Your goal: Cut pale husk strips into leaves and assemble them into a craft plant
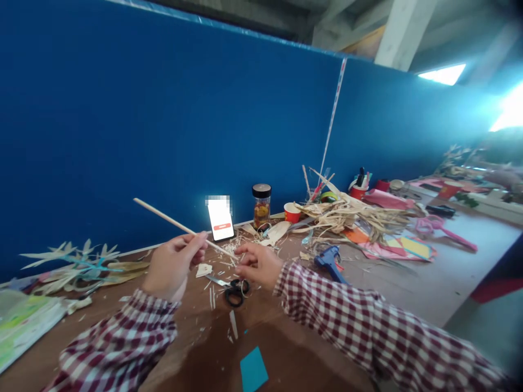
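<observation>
- Just left of the frame's middle, the left hand [175, 262] pinches a thin pale wooden stick [163, 216] between thumb and fingers; the stick slants from left of centre down toward the middle.
- At the stick's lower end, the right hand [261, 265] has its fingers loosely curved, a narrow gap before the thumb; I cannot tell whether it touches the stick.
- Between and below the hands, black-handled scissors [235, 289] lie on the brown counter [196, 343] among pale slivers [233, 324].
- Behind them, a lit smartphone [221, 220] stands tilted near the blue partition [122, 120], with a black-lidded jar [262, 210] to its right.
- Right of centre, a blue glue gun [329, 257] lies beyond the checked sleeve [327, 296], near a heap of dried husks [355, 215].
- At bottom centre lies teal paper [254, 370].
</observation>
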Tool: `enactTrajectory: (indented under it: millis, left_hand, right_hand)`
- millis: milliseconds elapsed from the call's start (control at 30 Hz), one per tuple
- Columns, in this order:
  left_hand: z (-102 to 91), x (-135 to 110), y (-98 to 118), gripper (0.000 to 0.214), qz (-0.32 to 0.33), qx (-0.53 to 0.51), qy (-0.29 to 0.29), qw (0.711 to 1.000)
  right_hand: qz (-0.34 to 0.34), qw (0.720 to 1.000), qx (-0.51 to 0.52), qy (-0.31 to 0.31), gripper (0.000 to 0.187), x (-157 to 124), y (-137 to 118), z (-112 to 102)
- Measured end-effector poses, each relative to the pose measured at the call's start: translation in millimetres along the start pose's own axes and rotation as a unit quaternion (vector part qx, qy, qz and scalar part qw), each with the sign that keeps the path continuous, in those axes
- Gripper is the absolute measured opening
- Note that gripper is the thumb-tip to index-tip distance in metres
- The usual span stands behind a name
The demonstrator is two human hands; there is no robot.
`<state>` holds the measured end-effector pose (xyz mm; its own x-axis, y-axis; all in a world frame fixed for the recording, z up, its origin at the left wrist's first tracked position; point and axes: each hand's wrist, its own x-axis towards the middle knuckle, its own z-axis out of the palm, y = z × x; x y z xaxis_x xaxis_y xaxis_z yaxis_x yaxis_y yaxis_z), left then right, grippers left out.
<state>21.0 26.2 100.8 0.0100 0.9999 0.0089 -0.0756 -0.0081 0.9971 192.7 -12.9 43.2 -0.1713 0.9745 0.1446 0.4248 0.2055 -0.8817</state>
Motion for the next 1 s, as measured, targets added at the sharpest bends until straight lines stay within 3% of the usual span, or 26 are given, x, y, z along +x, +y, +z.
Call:
enactTrajectory:
  millis: [133, 233, 300, 333, 400, 433, 500, 600, 700, 767, 867, 1000]
  left_hand:
    - [-23.4, 6, -8, 0.028, -0.008, 0.008, 0.043, 0.999]
    - [-47.5, 8, -18, 0.025, -0.016, 0.027, 0.069, 0.997]
    - [-60.4, 5, -25, 0.02, -0.034, 0.04, 0.072, 0.996]
    - [-64.9, 2, -29, 0.018, -0.043, 0.046, 0.07, 0.996]
    - [-70.2, -6, -36, 0.018, -0.054, 0.05, 0.065, 0.995]
    - [-71.3, -10, -40, 0.018, -0.055, 0.049, 0.065, 0.995]
    - [-71.7, -18, -47, 0.019, -0.057, 0.047, 0.065, 0.995]
    - [-71.9, -26, -56, 0.02, -0.069, 0.047, 0.049, 0.995]
    - [-73.7, -29, -64, 0.021, -0.07, 0.044, 0.031, 0.996]
    - [-75.1, -30, -67, 0.023, -0.069, 0.043, 0.026, 0.996]
    - [-76.0, -32, -71, 0.025, -0.072, 0.045, 0.029, 0.996]
    - [-74.9, -37, -72, 0.025, -0.08, 0.044, 0.029, 0.995]
  right_hand:
    - [0.007, 1.0, 0.005, 0.0, 0.012, -6, 9, 7]
    - [-0.011, 0.994, -0.083, -0.076, 0.012, -15, 0, -9]
    - [-0.043, 0.966, -0.232, -0.104, 0.016, -18, -12, -29]
    - [-0.071, 0.94, -0.321, -0.089, 0.028, -18, -20, -41]
    - [-0.054, 0.877, -0.474, -0.058, 0.063, -14, -35, -68]
    - [-0.046, 0.868, -0.492, -0.049, 0.065, -11, -43, -81]
    - [-0.035, 0.859, -0.509, -0.027, 0.047, -5, -58, -105]
    - [-0.045, 0.861, -0.497, 0.093, 0.034, 3, -74, -128]
    - [-0.109, 0.874, -0.472, 0.039, 0.049, 8, -77, -137]
    - [-0.103, 0.878, -0.468, -0.014, 0.057, 12, -73, -138]
    - [-0.064, 0.882, -0.466, 0.008, 0.043, 21, -64, -139]
    - [-0.11, 0.894, -0.435, -0.008, 0.04, 33, -56, -138]
